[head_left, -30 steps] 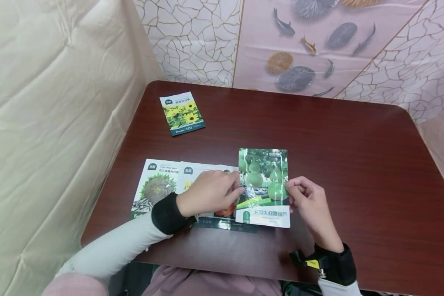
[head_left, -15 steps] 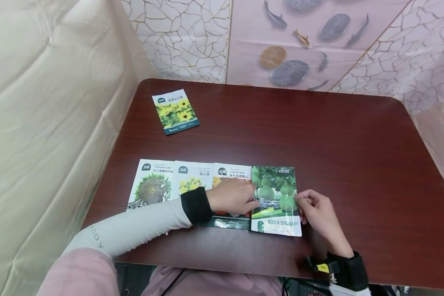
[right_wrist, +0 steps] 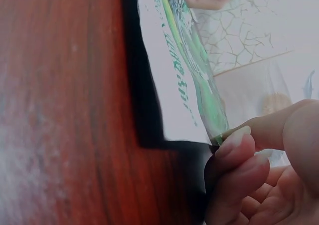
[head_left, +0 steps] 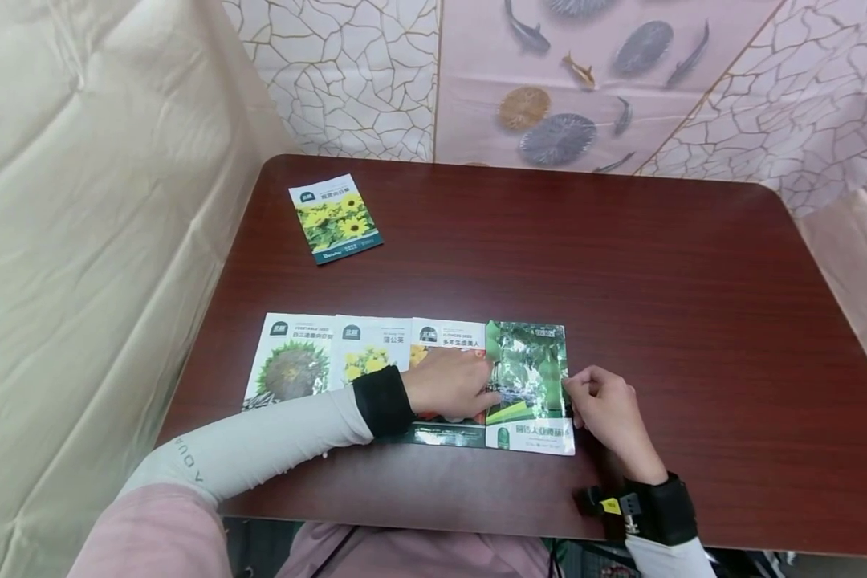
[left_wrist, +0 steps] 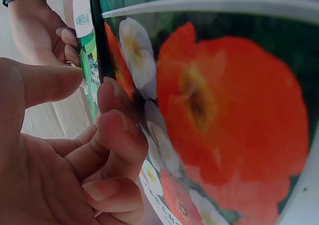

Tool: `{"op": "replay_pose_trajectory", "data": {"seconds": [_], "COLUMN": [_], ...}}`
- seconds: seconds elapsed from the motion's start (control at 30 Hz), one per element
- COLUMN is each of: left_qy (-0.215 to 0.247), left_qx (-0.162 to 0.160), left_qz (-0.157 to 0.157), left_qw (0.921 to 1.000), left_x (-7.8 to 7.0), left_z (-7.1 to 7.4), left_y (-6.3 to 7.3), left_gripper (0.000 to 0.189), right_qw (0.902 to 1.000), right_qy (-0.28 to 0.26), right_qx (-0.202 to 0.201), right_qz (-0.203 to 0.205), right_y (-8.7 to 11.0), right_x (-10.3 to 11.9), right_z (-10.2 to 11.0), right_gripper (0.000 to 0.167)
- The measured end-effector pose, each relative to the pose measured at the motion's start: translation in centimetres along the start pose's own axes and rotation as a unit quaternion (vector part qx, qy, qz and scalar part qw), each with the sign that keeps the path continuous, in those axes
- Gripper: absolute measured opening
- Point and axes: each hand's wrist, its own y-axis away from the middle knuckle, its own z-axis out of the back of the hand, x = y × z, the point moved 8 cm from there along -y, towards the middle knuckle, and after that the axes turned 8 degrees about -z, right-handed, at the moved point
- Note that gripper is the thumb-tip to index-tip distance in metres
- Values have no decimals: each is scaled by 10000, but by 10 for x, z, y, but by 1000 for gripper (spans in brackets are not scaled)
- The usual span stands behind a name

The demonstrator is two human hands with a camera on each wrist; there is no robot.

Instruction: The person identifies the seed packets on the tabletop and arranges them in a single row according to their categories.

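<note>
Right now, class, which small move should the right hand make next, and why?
Probably lower the gourd packet to the table and release it: the right hand pinches its edge, the right wrist view shows dark shadow beneath, and it sits in line beside the poppy packet.

From my side I see that the green gourd packet [head_left: 526,377] has moved down and rightward; its top edge, which stood above the row, is now almost level with it. The poppy packet [head_left: 444,332], partly covered before, shows its title. The left hand [head_left: 451,384] has gone right, uncovering yellow flowers [head_left: 364,361]; the right hand [head_left: 610,413] has come lower.
</note>
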Motion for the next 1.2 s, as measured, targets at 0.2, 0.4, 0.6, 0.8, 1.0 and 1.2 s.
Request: {"op": "replay_pose_trajectory", "data": {"seconds": [0.2,0.4,0.6,0.8,1.0,1.2], "left_qy": [-106,-143,-100,88,232,558], "left_qx": [94,37,7,-300,-1117,-1961], "left_qz": [53,-24,-68,-163,-34,297], "left_qw": [9999,9999,9999,9994,9935,9785], "left_x": [1,3,3,6,13,24], "left_z": [-2,0,0,9,41,82], "left_y": [-2,-4,-2,10,32,70], "left_gripper": [37,36,39,49,30,25], "right_qw": [9996,9978,9969,9972,9799,9469], "right_qy": [185,382,408,-59,-1566,-2442], "right_qx": [-232,-538,-654,-713,-215,1], "right_qz": [-45,-69,-132,225,1221,2090], "right_y": [1,-1,1,5,-4,-1], "right_x": [3,1,1,20,36,77], "right_z": [0,1,5,13,6,6], "right_gripper": [28,26,27,32,33,27]}}
